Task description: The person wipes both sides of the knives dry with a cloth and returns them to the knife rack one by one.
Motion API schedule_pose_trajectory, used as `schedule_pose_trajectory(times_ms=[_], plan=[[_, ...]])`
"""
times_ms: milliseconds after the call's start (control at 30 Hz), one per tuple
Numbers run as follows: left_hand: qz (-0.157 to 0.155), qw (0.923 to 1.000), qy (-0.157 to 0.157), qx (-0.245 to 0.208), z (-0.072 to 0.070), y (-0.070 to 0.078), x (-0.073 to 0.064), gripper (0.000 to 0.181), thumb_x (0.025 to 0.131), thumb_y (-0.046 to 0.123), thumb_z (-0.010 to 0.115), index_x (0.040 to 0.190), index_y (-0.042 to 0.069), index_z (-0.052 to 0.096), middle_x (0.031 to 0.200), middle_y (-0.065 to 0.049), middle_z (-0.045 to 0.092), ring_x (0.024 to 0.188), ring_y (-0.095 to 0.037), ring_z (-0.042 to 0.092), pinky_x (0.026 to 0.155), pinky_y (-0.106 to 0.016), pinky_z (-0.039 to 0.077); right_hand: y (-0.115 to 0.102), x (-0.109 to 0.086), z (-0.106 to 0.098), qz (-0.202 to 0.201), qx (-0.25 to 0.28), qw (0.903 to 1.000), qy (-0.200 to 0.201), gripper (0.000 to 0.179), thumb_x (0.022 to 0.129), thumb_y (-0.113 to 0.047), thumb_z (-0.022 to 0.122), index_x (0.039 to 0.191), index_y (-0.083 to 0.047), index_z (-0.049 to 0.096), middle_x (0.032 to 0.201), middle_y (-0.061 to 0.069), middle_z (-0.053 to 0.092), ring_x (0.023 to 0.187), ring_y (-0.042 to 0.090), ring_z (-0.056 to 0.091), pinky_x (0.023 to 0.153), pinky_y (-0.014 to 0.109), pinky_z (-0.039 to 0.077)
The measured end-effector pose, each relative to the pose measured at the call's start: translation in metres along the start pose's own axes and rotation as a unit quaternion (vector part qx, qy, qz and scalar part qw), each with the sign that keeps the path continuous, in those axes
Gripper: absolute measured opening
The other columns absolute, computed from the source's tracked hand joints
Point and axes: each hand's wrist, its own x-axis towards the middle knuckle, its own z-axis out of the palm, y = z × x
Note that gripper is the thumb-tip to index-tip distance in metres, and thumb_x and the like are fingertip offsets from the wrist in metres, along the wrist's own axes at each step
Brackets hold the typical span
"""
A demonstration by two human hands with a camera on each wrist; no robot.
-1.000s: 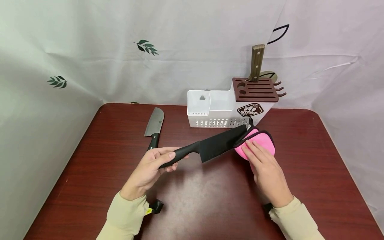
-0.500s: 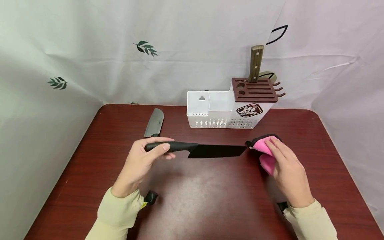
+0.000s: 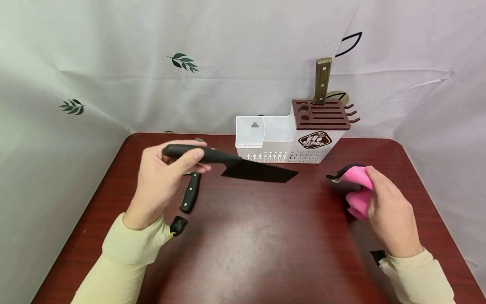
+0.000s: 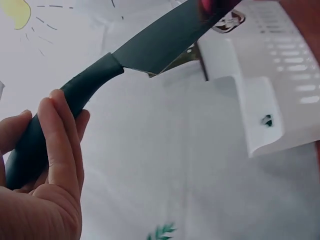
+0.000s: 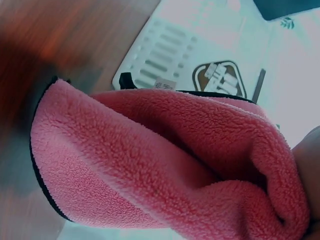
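The black knife (image 3: 232,162) hung above the surface (image 3: 243,245), angular and matte, your left hand (image 3: 159,173) wrapped round its smooth handle. Well apart, your right hand (image 3: 392,211) clasped the fluffy pink cloth (image 5: 150,165), folded, dark-edged. This looked like a wiping step; the next move seemed to call for a steady grip. Beyond stood the white perforated rack (image 3: 294,147), seemingly plastic.

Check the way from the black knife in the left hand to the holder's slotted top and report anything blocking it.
Nothing visible stands between the black knife and the slotted top. A wooden-handled knife stands toward the back of that top; the pink cloth in the right hand is off to the right, outside that path.
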Motion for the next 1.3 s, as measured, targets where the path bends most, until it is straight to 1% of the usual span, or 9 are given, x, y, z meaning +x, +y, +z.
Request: schedule_pose_trajectory(times_ms=[133, 267, 367, 500, 667, 800, 933, 1100, 1300], plan=[[0.032, 0.9994, 0.012, -0.011, 0.002, 0.019, 0.016, 0.019, 0.09, -0.003, 0.071, 0.105, -0.015, 0.07, 0.084, -0.023, 0.073, 0.065, -0.029, 0.071, 0.069, -0.039, 0.059, 0.006, 0.001, -0.004, 0.03, -0.003, 0.9995, -0.011, 0.05, 0.092, 0.01, 0.048, 0.14, -0.002, 0.056, 0.135, 0.02, 0.059, 0.121, 0.041, 0.056, 0.11, 0.039, 0.037], [0.046, 0.9985, 0.016, -0.027, 0.007, 0.038, 0.036, 0.021, 0.089, -0.003, 0.072, 0.105, -0.016, 0.069, 0.087, -0.025, 0.072, 0.065, -0.031, 0.071, 0.07, -0.04, 0.059, 0.012, 0.003, -0.007, 0.051, -0.005, 0.9986, -0.014, 0.046, 0.094, 0.008, 0.047, 0.138, -0.002, 0.057, 0.135, 0.021, 0.059, 0.12, 0.042, 0.056, 0.103, 0.05, 0.04], [0.054, 0.9981, 0.013, -0.027, 0.012, 0.049, 0.051, 0.022, 0.089, -0.001, 0.073, 0.104, -0.017, 0.069, 0.09, -0.027, 0.071, 0.065, -0.032, 0.07, 0.072, -0.041, 0.059, 0.017, 0.007, -0.008, 0.052, -0.009, 0.9985, -0.015, 0.046, 0.094, 0.008, 0.046, 0.138, -0.001, 0.058, 0.134, 0.021, 0.059, 0.119, 0.044, 0.056, 0.097, 0.056, 0.041], [0.057, 0.9977, 0.0, -0.035, 0.024, 0.063, 0.069, 0.024, 0.087, 0.001, 0.076, 0.103, -0.016, 0.07, 0.095, -0.027, 0.07, 0.066, -0.033, 0.07, 0.074, -0.043, 0.059, 0.023, 0.014, -0.008, 0.049, -0.011, 0.9985, -0.022, 0.046, 0.093, 0.008, 0.045, 0.137, 0.0, 0.057, 0.134, 0.022, 0.059, 0.119, 0.045, 0.056, 0.091, 0.061, 0.041], [0.053, 0.9983, -0.014, -0.015, 0.045, 0.076, 0.091, 0.024, 0.086, 0.007, 0.078, 0.1, -0.012, 0.072, 0.094, -0.026, 0.069, 0.071, -0.035, 0.069, 0.079, -0.045, 0.058, 0.029, 0.02, -0.006, 0.057, -0.011, 0.9976, -0.038, 0.046, 0.094, 0.007, 0.044, 0.138, 0.0, 0.056, 0.135, 0.023, 0.058, 0.119, 0.046, 0.055, 0.089, 0.064, 0.041], [0.038, 0.9989, -0.027, -0.011, 0.06, 0.078, 0.109, 0.02, 0.087, 0.007, 0.077, 0.098, -0.009, 0.073, 0.093, -0.024, 0.069, 0.079, -0.037, 0.069, 0.082, -0.045, 0.058, 0.031, 0.02, -0.005, 0.07, -0.01, 0.9964, -0.045, 0.047, 0.094, 0.007, 0.044, 0.14, 0.0, 0.055, 0.134, 0.024, 0.058, 0.119, 0.046, 0.055, 0.09, 0.064, 0.041], [0.029, 0.9989, -0.034, -0.013, 0.071, 0.073, 0.126, 0.016, 0.087, 0.005, 0.076, 0.097, -0.008, 0.072, 0.092, -0.022, 0.068, 0.082, -0.037, 0.069, 0.082, -0.043, 0.058, 0.033, 0.018, -0.004, 0.079, -0.009, 0.9954, -0.053, 0.048, 0.094, 0.007, 0.043, 0.14, 0.0, 0.054, 0.134, 0.026, 0.058, 0.119, 0.048, 0.055, 0.089, 0.065, 0.04], [0.006, 0.9995, -0.026, -0.016, 0.081, 0.065, 0.143, 0.013, 0.088, 0.004, 0.075, 0.096, -0.006, 0.071, 0.092, -0.02, 0.068, 0.082, -0.034, 0.069, 0.082, -0.04, 0.058, 0.036, 0.014, -0.003, 0.089, -0.009, 0.9941, -0.061, 0.048, 0.094, 0.007, 0.044, 0.14, 0.001, 0.053, 0.134, 0.027, 0.057, 0.118, 0.049, 0.054, 0.089, 0.066, 0.039], [-0.026, 0.9993, -0.02, -0.019, 0.093, 0.058, 0.161, 0.013, 0.088, 0.003, 0.075, 0.097, -0.006, 0.07, 0.094, -0.018, 0.069, 0.081, -0.032, 0.07, 0.082, -0.036, 0.058, 0.036, 0.012, -0.002, 0.09, -0.009, 0.9946, -0.052, 0.047, 0.094, 0.008, 0.045, 0.139, 0.001, 0.055, 0.133, 0.026, 0.058, 0.116, 0.049, 0.055, 0.088, 0.066, 0.039]])
